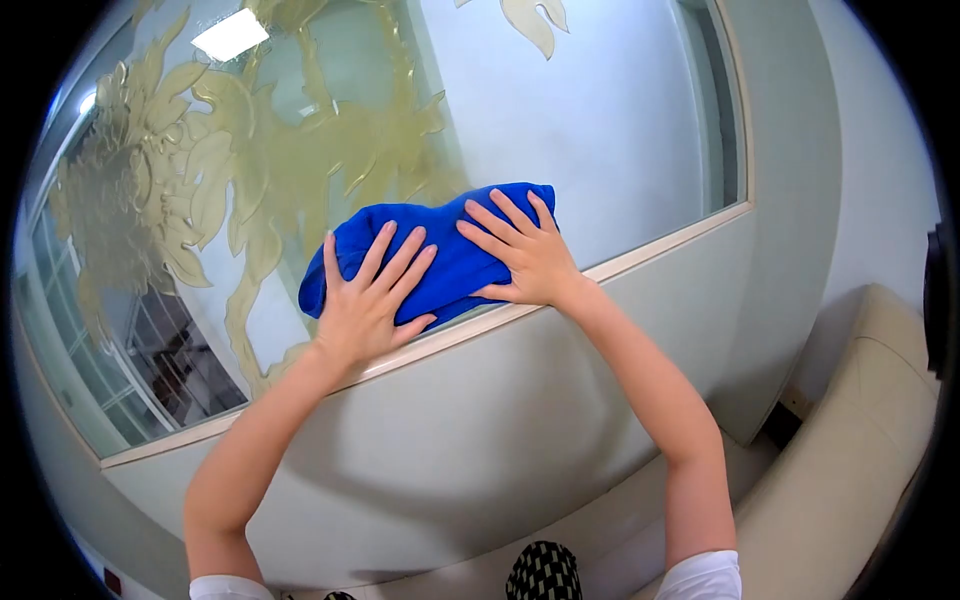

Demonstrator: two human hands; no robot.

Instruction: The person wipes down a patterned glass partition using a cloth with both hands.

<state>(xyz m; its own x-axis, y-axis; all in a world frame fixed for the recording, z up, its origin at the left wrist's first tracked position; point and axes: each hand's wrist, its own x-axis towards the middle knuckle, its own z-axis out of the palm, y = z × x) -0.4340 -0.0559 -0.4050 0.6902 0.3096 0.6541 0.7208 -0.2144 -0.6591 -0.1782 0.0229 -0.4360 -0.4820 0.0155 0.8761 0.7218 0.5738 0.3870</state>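
Note:
A folded blue cloth [445, 245] lies flat against a glass pane [590, 140], just above the pane's lower frame. On the cloth's left part rests my left hand [370, 295], palm down with its fingers spread. My right hand [525, 250] presses on the cloth's right part, its fingers also spread and the thumb pointing left. Both palms face the glass, and neither hand's fingers are wrapped round the cloth. The glass behind the cloth's left side carries a gold flower and leaf pattern [190, 170].
A pale wooden frame strip [660, 243] runs under the glass, with a light panel [480, 420] below. At the right stands a beige padded seat [850, 430]. A patterned dark piece of clothing [543, 572] shows at the bottom. A ceiling light reflection [230, 35] shines top left.

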